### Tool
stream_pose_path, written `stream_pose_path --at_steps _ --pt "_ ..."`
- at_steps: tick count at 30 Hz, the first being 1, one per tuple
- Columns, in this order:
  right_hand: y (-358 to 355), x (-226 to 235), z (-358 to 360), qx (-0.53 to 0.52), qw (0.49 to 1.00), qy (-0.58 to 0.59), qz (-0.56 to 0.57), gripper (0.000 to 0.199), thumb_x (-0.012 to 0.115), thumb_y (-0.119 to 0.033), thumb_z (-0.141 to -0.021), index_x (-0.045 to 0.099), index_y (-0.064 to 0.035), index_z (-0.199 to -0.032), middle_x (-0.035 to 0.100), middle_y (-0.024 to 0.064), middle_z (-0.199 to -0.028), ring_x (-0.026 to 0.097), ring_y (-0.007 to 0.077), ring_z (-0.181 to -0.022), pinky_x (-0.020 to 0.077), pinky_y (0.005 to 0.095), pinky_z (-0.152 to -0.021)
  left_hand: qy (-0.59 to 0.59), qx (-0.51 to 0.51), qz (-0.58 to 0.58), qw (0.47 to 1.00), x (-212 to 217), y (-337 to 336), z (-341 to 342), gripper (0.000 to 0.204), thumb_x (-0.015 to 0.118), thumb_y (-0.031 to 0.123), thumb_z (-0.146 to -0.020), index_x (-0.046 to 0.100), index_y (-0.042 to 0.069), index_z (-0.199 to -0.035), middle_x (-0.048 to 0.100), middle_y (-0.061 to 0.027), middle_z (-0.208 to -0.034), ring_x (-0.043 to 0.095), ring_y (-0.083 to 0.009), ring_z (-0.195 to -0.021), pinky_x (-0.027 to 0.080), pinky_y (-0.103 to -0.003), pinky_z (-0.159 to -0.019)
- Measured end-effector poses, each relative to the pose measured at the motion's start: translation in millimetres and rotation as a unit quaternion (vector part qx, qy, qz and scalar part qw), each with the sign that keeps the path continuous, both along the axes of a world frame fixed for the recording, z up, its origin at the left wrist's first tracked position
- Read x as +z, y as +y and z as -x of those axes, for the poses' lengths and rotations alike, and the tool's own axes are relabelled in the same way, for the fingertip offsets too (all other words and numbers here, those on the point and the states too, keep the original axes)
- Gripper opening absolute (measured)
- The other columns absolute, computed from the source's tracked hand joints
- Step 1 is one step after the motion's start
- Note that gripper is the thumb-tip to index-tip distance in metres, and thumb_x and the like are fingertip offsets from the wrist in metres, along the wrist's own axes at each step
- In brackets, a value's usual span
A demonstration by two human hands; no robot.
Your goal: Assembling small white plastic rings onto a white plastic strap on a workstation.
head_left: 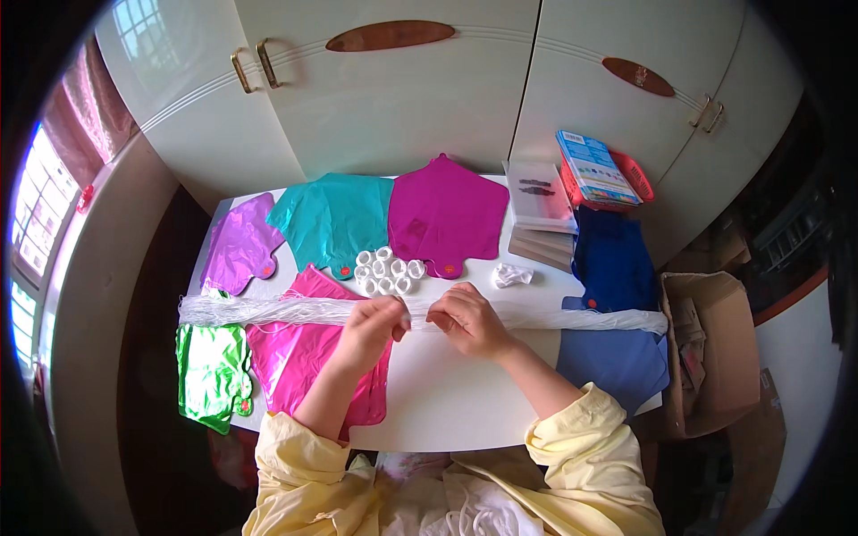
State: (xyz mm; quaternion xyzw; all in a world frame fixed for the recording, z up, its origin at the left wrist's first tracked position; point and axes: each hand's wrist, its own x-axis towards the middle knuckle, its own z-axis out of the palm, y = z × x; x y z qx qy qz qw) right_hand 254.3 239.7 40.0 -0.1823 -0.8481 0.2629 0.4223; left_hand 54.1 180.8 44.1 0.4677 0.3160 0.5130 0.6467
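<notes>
A long bundle of white string stretches across the white table from left to right. Over its middle, my left hand is closed in a pinch, thumb against curled fingers. My right hand faces it a short way off, its fingers also pinched together. Whatever is between the fingertips of either hand is too fine to make out. Just beyond my hands sits a cluster of small white rings. A pink foil balloon lies flat, partly under the string and my left forearm.
Flat foil balloons lie around: purple, teal, magenta, green, dark blue and light blue. A crumpled white piece, clear packs and a red basket stand farther right. A cardboard box adjoins the table.
</notes>
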Motion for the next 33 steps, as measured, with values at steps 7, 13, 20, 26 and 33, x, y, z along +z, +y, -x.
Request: stream_pose_path --at_steps 7,13,20,26,33 --pt "-4.8 0.9 3.4 0.001 1.0 -0.02 -0.023 0.003 0.059 -0.009 -0.08 0.058 -0.0069 -0.078 0.059 0.0029 -0.071 0.057 0.0211 -0.072 0.0389 0.0349 -0.078 0.372 0.207 -0.235 0.874 8.6 0.9 -23.9 0.038 0.055 0.012 -0.087 0.047 0.0 -0.123 0.057 -0.0096 -0.106 0.046 -0.0202 -0.095 0.037 -0.032 -0.082" --pt "1.1 -4.0 1.4 -0.027 0.999 -0.004 -0.017 0.009 0.059 -0.012 -0.082 0.057 -0.0064 -0.077 0.058 0.004 -0.068 0.056 0.0221 -0.069 0.039 0.0354 -0.078 0.113 -0.021 0.041 0.993 5.6 0.7 5.5 0.025 0.05 0.016 -0.091 0.057 -0.002 -0.106 0.061 -0.0074 -0.095 0.05 -0.0148 -0.083 0.038 -0.032 -0.077" --pt "-4.2 0.0 3.6 0.012 0.998 -0.059 -0.017 0.002 0.057 -0.006 -0.08 0.056 -0.0073 -0.08 0.058 0.004 -0.073 0.058 0.0217 -0.074 0.0397 0.0364 -0.078 0.318 0.21 -0.194 0.904 -5.7 1.8 -15.6 0.026 0.054 0.01 -0.087 0.058 -0.002 -0.11 0.059 -0.011 -0.088 0.05 -0.0172 -0.084 0.039 -0.026 -0.069" --pt "4.5 -5.3 0.2 -0.079 0.994 -0.016 -0.078 0.002 0.057 -0.008 -0.082 0.056 -0.0074 -0.082 0.059 0.0042 -0.072 0.058 0.0221 -0.073 0.0408 0.0366 -0.075 0.284 0.159 -0.054 0.944 12.9 -2.2 -17.2 0.025 0.056 0.008 -0.082 0.054 0.0 -0.058 0.045 -0.0032 -0.049 0.038 -0.0137 -0.045 0.031 -0.03 -0.047" --pt "-2.2 -5.6 3.3 -0.008 0.999 -0.029 -0.04 0.013 0.054 -0.016 -0.088 0.056 -0.0065 -0.079 0.06 0.0045 -0.072 0.056 0.0224 -0.067 0.0401 0.0351 -0.076 -0.284 -0.076 0.04 0.955 16.3 2.9 -2.5 0.029 0.049 0.027 -0.09 0.062 0.006 -0.074 0.048 -0.0002 -0.057 0.042 -0.0099 -0.059 0.032 -0.025 -0.056"
